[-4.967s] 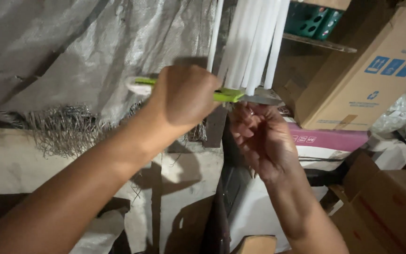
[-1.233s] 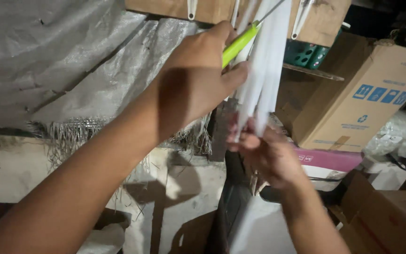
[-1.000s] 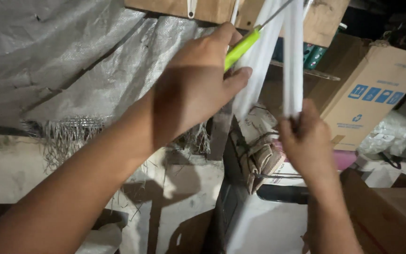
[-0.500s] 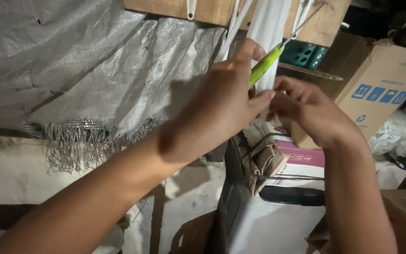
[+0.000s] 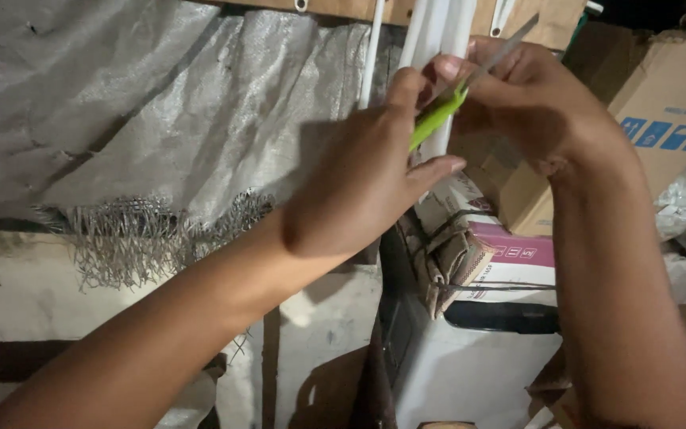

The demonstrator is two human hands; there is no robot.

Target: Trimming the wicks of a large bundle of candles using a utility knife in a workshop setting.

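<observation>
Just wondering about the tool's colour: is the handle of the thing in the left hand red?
No, the left hand grips a tool with a bright green handle, its thin metal blade reaching up past the right hand.

Both bare forearms are reaching up and away from the camera, converging near the top of the view. The left hand [image 5: 359,179] is showing its back, its wrist bending slightly, fingers curling closed in a grip with the thumb pointing up and the index finger stretching toward the right. The right hand [image 5: 529,99] is sitting just above and to the right of it, fingers bending inward in a pinch, its fingertips nearly meeting the left thumb.
</observation>
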